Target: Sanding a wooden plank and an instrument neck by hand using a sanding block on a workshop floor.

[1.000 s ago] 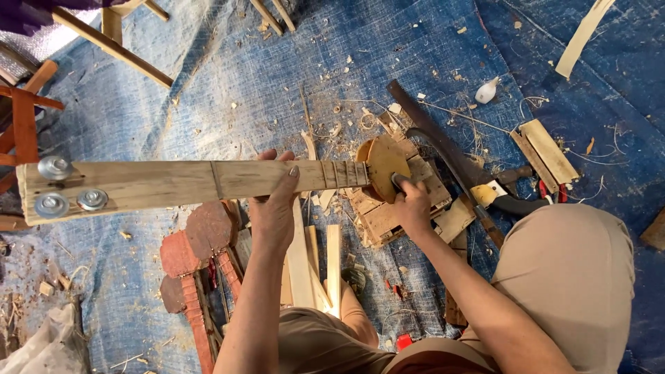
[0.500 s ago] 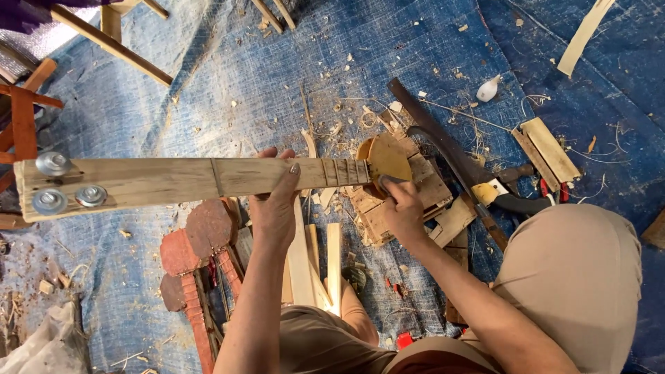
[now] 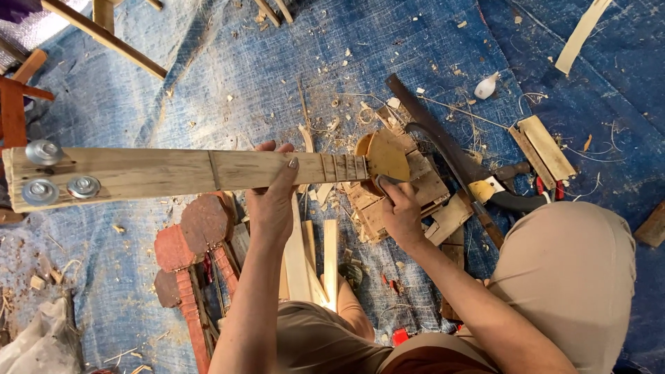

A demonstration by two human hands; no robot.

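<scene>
Wooden neck shifted leftward, three metal washers, two hands.

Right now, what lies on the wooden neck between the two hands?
In the head view, between the left hand and right hand, the wooden neck carries several dark fret-like cross lines, ending at the round body.

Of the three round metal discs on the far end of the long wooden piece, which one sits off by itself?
The upper metal disc, near the top edge of the long wooden piece. The other two discs sit side by side along the lower edge.
</scene>
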